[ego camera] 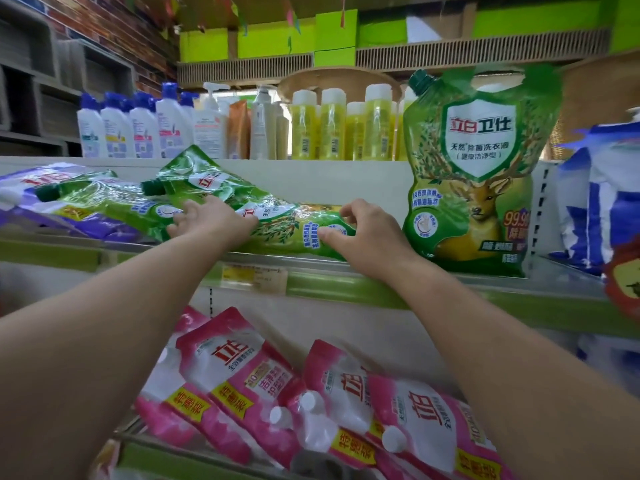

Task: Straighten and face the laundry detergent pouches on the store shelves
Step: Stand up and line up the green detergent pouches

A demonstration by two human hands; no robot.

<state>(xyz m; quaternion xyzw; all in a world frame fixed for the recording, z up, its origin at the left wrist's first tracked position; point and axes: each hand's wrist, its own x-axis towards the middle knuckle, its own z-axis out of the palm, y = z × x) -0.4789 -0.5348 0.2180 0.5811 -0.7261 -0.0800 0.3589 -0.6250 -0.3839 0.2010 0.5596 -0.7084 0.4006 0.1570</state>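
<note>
A green detergent pouch (273,216) lies flat on the middle shelf (346,282), its cap pointing left. My left hand (211,220) rests on its left part with fingers spread over the pouch. My right hand (363,233) grips its right end, fingers curled over the top edge and thumb on the front. Another green pouch (474,174) stands upright to the right, facing forward. More green pouches (104,199) lie flat on the left.
Purple pouches (52,209) lie at the far left, blue-white bags (599,202) at the right. Pink pouches (311,393) lie tumbled on the lower shelf. Bottles (311,126) line the top shelf. A price tag (254,273) sits on the shelf rail.
</note>
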